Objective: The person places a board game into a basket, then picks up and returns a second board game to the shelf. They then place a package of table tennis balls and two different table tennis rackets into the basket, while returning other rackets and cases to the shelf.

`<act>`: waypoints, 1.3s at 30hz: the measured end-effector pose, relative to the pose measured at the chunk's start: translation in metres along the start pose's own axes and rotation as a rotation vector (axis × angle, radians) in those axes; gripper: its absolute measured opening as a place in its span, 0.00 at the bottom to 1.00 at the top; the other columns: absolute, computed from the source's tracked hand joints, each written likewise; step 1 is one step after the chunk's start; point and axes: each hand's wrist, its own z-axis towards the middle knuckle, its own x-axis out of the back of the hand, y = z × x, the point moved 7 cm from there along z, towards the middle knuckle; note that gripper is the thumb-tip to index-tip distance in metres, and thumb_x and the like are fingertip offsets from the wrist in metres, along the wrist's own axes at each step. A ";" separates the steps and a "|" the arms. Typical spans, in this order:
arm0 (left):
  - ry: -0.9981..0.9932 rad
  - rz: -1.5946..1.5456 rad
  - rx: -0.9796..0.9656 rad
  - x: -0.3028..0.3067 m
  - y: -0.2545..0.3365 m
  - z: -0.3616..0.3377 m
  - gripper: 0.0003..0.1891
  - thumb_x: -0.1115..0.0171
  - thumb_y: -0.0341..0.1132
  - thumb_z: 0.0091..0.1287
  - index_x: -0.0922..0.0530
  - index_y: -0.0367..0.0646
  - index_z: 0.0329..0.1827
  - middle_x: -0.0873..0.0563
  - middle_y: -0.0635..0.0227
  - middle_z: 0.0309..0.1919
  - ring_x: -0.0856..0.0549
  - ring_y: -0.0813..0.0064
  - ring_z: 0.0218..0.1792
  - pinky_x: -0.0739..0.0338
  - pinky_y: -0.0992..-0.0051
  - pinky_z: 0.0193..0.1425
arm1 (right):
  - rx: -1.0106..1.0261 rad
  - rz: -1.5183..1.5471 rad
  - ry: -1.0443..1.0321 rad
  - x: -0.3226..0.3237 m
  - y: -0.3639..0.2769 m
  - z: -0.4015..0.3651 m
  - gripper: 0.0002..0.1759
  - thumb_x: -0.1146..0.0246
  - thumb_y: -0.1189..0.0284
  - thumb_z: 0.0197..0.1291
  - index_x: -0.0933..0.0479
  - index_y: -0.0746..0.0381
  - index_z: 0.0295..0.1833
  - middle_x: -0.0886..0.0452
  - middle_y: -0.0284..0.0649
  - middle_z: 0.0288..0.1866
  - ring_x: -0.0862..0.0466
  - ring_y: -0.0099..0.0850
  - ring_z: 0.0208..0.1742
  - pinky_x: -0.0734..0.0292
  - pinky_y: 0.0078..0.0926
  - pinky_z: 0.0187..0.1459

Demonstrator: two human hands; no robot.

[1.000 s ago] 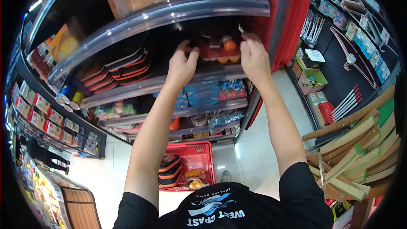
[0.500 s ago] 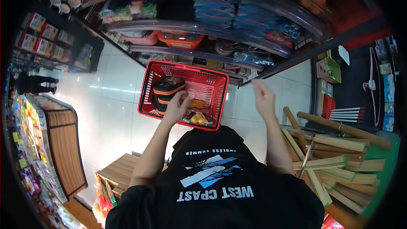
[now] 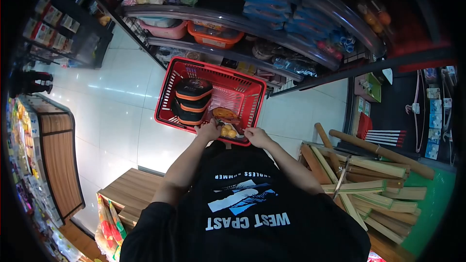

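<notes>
A red shopping basket (image 3: pixel 164 98) is in front of my body, its near edge against my black shirt. Inside on the left is a stack of black cases with orange bands (image 3: pixel 193 90). Beside it lie an orange-brown packaged item (image 3: pixel 225 113) and a pack of round yellow things (image 3: pixel 228 131). My left hand (image 3: pixel 208 130) is closed over the near rim, its fingertips partly hidden by the hand itself. Around the rim near the right corner, my right hand (image 3: pixel 257 137) is closed with bent fingers.
Shelves beyond the basket hold an orange tub (image 3: pixel 213 36) and blue packets (image 3: pixel 267 5). Bamboo strips and wooden rods (image 3: pixel 374 184) lie at the right. A wooden stand (image 3: pixel 131 187) is at the left. Another person (image 3: pixel 36 82) shows at the far left.
My left hand has come out from beside the black cases down to the near rim. My right hand has dropped from the air onto the basket's rim.
</notes>
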 end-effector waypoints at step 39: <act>0.351 -0.796 -1.101 0.248 0.240 -0.264 0.25 0.43 0.28 0.67 0.38 0.34 0.66 0.26 0.60 0.54 0.23 0.77 0.49 0.23 0.80 0.48 | 0.670 0.494 0.768 0.261 -0.188 -0.236 0.32 0.34 0.62 0.61 0.32 0.72 0.63 0.19 0.43 0.51 0.21 0.23 0.50 0.25 0.24 0.52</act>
